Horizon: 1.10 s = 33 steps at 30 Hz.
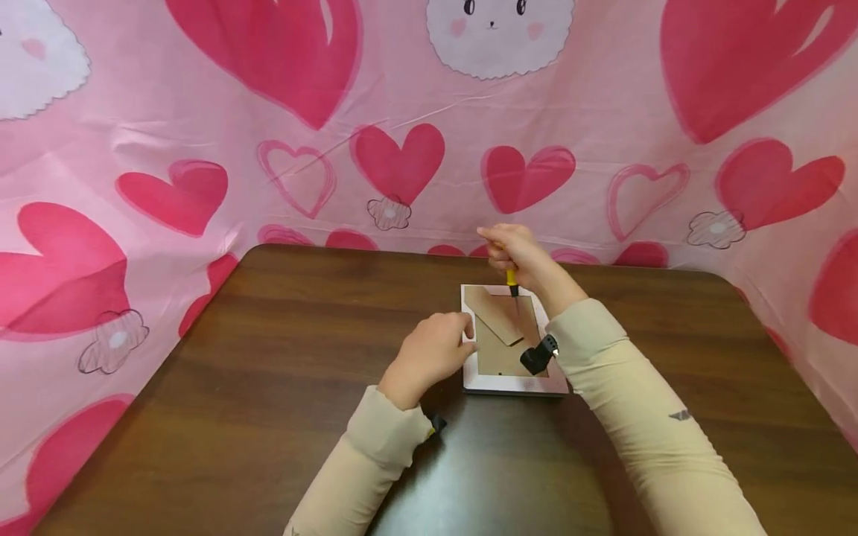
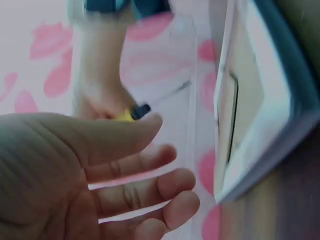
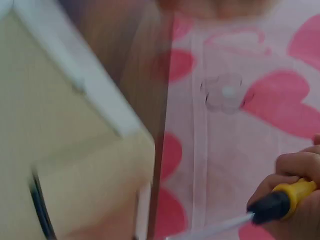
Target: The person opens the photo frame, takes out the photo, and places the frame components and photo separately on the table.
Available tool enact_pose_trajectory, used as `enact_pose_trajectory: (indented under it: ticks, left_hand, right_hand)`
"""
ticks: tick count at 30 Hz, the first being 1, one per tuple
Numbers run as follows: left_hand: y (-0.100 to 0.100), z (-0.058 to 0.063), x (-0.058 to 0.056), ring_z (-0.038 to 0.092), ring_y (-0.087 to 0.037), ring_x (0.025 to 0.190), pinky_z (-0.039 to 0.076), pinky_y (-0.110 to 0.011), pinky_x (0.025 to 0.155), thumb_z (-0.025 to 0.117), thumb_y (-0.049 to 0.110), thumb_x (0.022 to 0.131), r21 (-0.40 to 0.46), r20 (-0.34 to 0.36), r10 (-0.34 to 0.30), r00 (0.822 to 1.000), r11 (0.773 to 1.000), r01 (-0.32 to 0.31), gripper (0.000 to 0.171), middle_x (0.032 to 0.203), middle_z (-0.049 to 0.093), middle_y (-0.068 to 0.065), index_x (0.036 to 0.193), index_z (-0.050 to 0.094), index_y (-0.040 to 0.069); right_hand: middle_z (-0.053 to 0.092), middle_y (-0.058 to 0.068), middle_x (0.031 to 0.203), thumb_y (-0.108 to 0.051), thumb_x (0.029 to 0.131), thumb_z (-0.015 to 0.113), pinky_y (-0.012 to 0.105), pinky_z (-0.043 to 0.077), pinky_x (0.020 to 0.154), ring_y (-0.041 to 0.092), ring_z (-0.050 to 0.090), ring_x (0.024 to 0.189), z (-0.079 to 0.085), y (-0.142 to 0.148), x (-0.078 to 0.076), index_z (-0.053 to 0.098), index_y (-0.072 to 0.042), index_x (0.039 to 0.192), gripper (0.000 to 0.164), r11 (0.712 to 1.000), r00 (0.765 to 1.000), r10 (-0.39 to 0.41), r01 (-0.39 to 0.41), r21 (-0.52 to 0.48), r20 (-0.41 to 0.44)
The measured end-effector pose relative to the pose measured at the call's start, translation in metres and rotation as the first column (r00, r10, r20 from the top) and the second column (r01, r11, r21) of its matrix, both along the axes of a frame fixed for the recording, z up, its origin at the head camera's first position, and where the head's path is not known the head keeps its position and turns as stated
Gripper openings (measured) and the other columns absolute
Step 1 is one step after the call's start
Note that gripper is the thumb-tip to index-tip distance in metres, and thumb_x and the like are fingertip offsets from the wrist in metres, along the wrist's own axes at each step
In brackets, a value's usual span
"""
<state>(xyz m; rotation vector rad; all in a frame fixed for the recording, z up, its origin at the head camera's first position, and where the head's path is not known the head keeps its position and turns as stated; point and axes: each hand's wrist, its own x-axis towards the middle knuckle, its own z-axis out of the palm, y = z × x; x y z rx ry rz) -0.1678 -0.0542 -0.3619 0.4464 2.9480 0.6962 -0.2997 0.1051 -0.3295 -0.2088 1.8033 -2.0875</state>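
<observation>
A white-rimmed picture frame (image 1: 499,383) lies back side up on the table, its tan backing board (image 1: 496,361) showing. Across that board runs a flat tan stand leg (image 1: 494,318). My right hand (image 1: 521,257) grips a screwdriver (image 1: 512,280) by its yellow and black handle, the thin shaft pointing down over the frame's upper part. In the right wrist view the screwdriver (image 3: 275,206) appears beside the frame, its tip cut off. My left hand (image 1: 434,348) is at the frame's left edge; in the left wrist view its loosely bent fingers (image 2: 135,195) hold nothing and stand apart from the frame.
The dark brown wooden table (image 1: 268,372) spreads around the frame. A pink cloth (image 1: 570,97) printed with hearts hangs behind and beside it. Small black cameras (image 1: 538,356) sit on both wrists, over beige sleeves (image 1: 643,402).
</observation>
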Motion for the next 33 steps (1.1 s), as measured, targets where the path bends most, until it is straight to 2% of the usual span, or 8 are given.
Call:
enact_pose_trajectory:
  ticks: [3,8,13,19,21,24,27,33]
  left_hand:
    - [0.012,0.001,0.011,0.064,-0.016,0.077,0.052,-0.032,0.067,0.072,0.025,0.09,-0.06,-0.036,-0.116,0.993,0.992,0.114,0.011,0.089,0.071,0.001,0.093,0.07,0.014]
    - [0.027,-0.007,0.021,0.064,-0.014,0.079,0.052,-0.027,0.066,0.074,0.023,0.088,-0.157,-0.111,-0.217,0.97,0.967,0.199,0.008,0.088,0.069,0.005,0.091,0.072,0.016]
    - [0.038,-0.014,0.025,0.066,-0.015,0.086,0.053,-0.027,0.066,0.075,0.024,0.086,-0.205,-0.178,-0.269,0.947,0.951,0.232,0.008,0.088,0.067,0.006,0.09,0.071,0.018]
    - [0.046,-0.019,0.029,0.064,-0.018,0.093,0.054,-0.028,0.067,0.08,0.027,0.081,-0.292,-0.218,-0.3,0.929,0.928,0.231,0.014,0.09,0.065,0.005,0.083,0.069,0.019]
    - [0.047,-0.022,0.029,0.064,-0.017,0.094,0.055,-0.028,0.069,0.082,0.03,0.08,-0.314,-0.226,-0.302,0.926,0.923,0.224,0.017,0.092,0.065,0.005,0.085,0.069,0.02]
    - [0.047,-0.025,0.03,0.063,-0.017,0.092,0.055,-0.027,0.067,0.084,0.032,0.079,-0.333,-0.225,-0.302,0.926,0.917,0.219,0.019,0.091,0.065,0.006,0.084,0.07,0.02]
    - [0.047,-0.028,0.029,0.063,-0.017,0.089,0.054,-0.027,0.063,0.084,0.03,0.079,-0.332,-0.221,-0.289,0.931,0.92,0.207,0.018,0.089,0.064,0.006,0.077,0.069,0.02]
    - [0.046,-0.033,0.028,0.064,-0.017,0.084,0.052,-0.028,0.057,0.081,0.021,0.08,-0.301,-0.235,-0.265,0.935,0.935,0.189,0.017,0.085,0.064,0.007,0.07,0.068,0.02]
  right_hand:
    - [0.028,-0.009,0.047,-0.016,0.1,0.056,0.019,0.018,0.044,0.005,0.023,0.04,0.003,0.012,-0.011,0.037,-0.016,0.058,0.046,0.969,0.999,0.016,-0.002,0.249,-0.052]
    - [0.03,-0.008,0.047,-0.014,0.098,0.057,0.022,0.022,0.046,0.007,0.025,0.044,-0.003,0.031,-0.023,0.042,-0.012,0.061,0.04,0.824,0.993,0.088,-0.031,0.566,-0.073]
    - [0.034,-0.008,0.049,-0.007,0.096,0.057,0.022,0.027,0.047,0.005,0.028,0.045,-0.017,0.046,-0.03,0.052,-0.002,0.079,0.019,0.725,0.984,0.127,-0.006,0.688,-0.125]
    - [0.057,0.0,0.068,-0.008,0.091,0.064,0.024,0.038,0.059,0.011,0.044,0.065,-0.034,0.056,-0.036,0.062,0.003,0.08,0.015,0.536,0.932,0.244,0.101,0.838,-0.268]
    - [0.064,0.006,0.075,-0.009,0.091,0.065,0.026,0.041,0.064,0.014,0.049,0.071,-0.037,0.059,-0.035,0.067,0.006,0.088,0.015,0.491,0.921,0.273,0.114,0.863,-0.277]
    - [0.069,0.013,0.083,-0.009,0.092,0.066,0.027,0.044,0.068,0.018,0.054,0.076,-0.041,0.061,-0.034,0.069,0.008,0.096,0.018,0.47,0.916,0.297,0.104,0.877,-0.268]
    - [0.07,0.016,0.086,-0.008,0.091,0.066,0.027,0.045,0.068,0.019,0.056,0.078,-0.045,0.064,-0.033,0.069,0.009,0.098,0.019,0.47,0.914,0.309,0.092,0.878,-0.262]
    - [0.058,0.001,0.069,-0.011,0.091,0.067,0.025,0.039,0.053,0.011,0.046,0.06,-0.059,0.071,-0.038,0.07,0.006,0.095,0.018,0.473,0.939,0.274,0.055,0.879,-0.207]
